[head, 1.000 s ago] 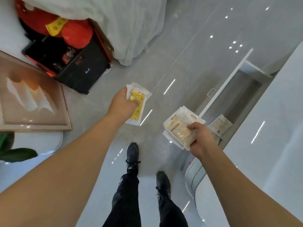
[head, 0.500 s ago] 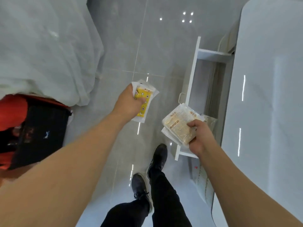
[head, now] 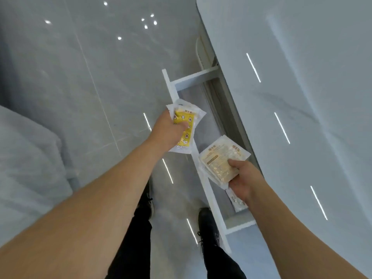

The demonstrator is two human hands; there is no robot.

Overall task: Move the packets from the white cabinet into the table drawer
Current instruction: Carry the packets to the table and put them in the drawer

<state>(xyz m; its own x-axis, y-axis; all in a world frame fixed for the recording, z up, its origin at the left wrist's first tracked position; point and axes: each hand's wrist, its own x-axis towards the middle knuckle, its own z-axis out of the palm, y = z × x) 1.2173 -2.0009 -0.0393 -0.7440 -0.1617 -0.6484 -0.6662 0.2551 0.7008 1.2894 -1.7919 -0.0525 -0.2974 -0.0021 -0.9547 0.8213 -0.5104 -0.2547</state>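
Holding packets over open drawer for drop: left hand grips yellow packet; right hand pinches beige packets.

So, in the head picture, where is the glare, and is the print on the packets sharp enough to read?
Head view: bright streaks and dots of lamp glare lie on the glossy floor and the white table top; the wide lens bends straight edges; the print on the yellow packet in the left hand and the beige packets in the right hand is too soft to read.
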